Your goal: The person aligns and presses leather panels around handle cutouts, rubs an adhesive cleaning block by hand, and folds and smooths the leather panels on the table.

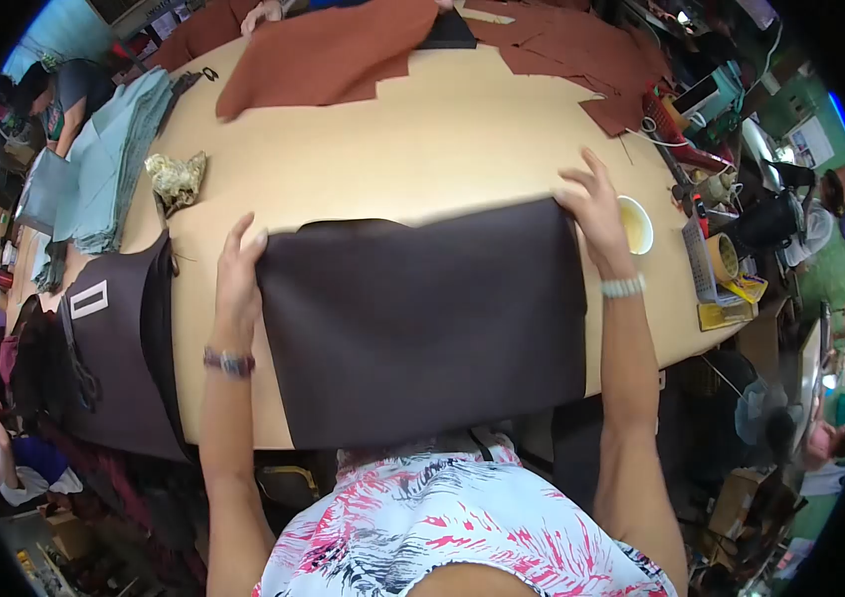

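A dark brown sheet (427, 318) of fabric or leather spreads between my hands over the front part of the pale table (382, 149). My left hand (241, 269) pinches its upper left corner, with the index finger raised. At the upper right corner, my right hand (596, 204) grips the sheet between thumb and fingers, other fingers lifted. The sheet's lower edge hangs near the table's front edge. Beside my right hand stands a white bowl (634, 225) with yellowish contents.
Reddish-brown pieces (333, 55) lie at the far side, where another person's hand (261, 14) touches one. At the left are grey-green sheets (114, 169), a crumpled bundle (176, 179) and more dark material (114, 348). A basket (703, 259) with tape stands right.
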The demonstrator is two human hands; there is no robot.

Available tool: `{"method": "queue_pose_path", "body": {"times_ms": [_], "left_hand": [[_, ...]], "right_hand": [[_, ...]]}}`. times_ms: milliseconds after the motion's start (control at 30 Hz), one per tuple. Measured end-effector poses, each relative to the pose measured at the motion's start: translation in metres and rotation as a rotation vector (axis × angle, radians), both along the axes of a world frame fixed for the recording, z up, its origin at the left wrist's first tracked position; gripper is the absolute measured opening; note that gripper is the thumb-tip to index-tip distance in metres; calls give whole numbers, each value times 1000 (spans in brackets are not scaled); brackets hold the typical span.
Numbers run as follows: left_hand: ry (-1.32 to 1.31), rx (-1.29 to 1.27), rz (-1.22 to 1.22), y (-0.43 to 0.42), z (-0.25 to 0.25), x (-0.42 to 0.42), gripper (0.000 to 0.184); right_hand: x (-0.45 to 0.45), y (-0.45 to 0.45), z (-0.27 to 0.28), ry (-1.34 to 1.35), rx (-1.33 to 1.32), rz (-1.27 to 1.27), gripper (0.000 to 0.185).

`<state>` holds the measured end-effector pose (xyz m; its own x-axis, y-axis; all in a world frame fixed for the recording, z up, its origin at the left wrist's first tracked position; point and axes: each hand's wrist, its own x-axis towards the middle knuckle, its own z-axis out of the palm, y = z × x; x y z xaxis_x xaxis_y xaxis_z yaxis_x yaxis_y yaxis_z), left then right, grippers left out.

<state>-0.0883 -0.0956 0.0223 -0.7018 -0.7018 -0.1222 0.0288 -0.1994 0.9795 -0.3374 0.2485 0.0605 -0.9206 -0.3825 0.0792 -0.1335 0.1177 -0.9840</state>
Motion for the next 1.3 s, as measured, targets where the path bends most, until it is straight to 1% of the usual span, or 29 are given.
{"method": "queue_pose_path", "body": {"times_ms": [100, 133, 167, 233, 300, 367, 433, 467, 500, 533, 567, 600, 633, 667, 700, 733, 767, 800, 833, 867, 933, 967, 1000, 1067, 1133, 1200, 1233, 1267, 1300], "left_hand": [[5, 34, -41, -72, 0, -65, 50], [35, 68, -79, -93, 16, -84, 50], [63, 101, -115, -112, 34, -101, 51], [200, -36, -131, -139, 88, -124, 51], [252, -196, 12, -122, 155, -125, 43], [385, -283, -192, -129, 196, -116, 43], [450, -352, -243, -167, 208, -109, 45], [546, -353, -159, -85, 223, -86, 49], [553, -373, -185, -67, 217, -73, 48], [561, -394, -212, -55, 211, -62, 47], [570, -416, -239, -50, 207, -54, 47], [444, -643, -165, -72, 189, -46, 45], [452, -519, -159, -47, 180, -33, 47], [402, -443, -249, -35, 168, -19, 47], [351, -366, -340, -26, 155, -6, 47], [301, -336, -305, -19, 140, 7, 44], [252, -306, -271, -11, 124, 20, 42], [230, -316, -228, -3, 107, 32, 42], [206, -323, -185, 5, 89, 44, 42], [104, -309, -166, 14, 77, 56, 41], [-37, -257, -137, 32, 45, 79, 41], [-75, -218, -127, 39, 29, 91, 41], [-87, -153, -148, 50, 25, 103, 41], [-113, -16, -188, 74, 16, 126, 43], [-270, -53, -261, 89, 15, 154, 47], [-250, 40, -332, 106, 26, 169, 53], [-233, 16, -334, 106, 24, 171, 53], [-215, -9, -336, 105, 22, 172, 53], [-195, -35, -339, 104, 20, 171, 54]], "right_hand": [[-86, -63, -11, 26, 77, -6, 72], [-108, -78, 3, 36, 52, 4, 72], [-128, -91, 19, 45, 26, 17, 72], [-158, -107, 68, 268, -2, -43, 71], [-223, -106, 97, 411, -269, 55, 72], [-216, -104, 145, 436, -509, 107, 68], [-154, -92, 184, 475, -405, -65, 71], [-151, -82, 187, 482, -488, 17, 71], [-151, -69, 186, 489, -573, 99, 72], [-135, -57, 182, 486, -573, 121, 72], [-125, -46, 174, 512, -504, 112, 72], [-112, -42, 165, 533, -482, 94, 64], [-118, -28, 148, 537, -411, 139, 67], [-124, -13, 129, 542, -341, 183, 72], [-102, -10, 114, 495, -263, 130, 71], [-57, -12, 107, 475, -181, 71, 72], [-26, -8, 101, 351, -140, 17, 69], [-27, 4, 74, 463, -129, 47, 72], [-7, 10, 59, 426, -105, 58, 74], [11, 17, 43, 444, -42, 37, 71], [44, 33, 11, 266, -9, 10, 71], [58, 40, -8, 280, -9, 9, 72], [72, 49, -23, 293, -8, 8, 73], [108, 72, -35, 177, 126, -31, 76], [141, 94, -39, 104, 186, -81, 78], [166, 109, -33, -4, 186, -127, 79], [174, 114, -26, -57, 187, -153, 79], [177, 117, -18, -99, 264, -149, 79], [176, 118, -20, -33, 305, -154, 80]]}}
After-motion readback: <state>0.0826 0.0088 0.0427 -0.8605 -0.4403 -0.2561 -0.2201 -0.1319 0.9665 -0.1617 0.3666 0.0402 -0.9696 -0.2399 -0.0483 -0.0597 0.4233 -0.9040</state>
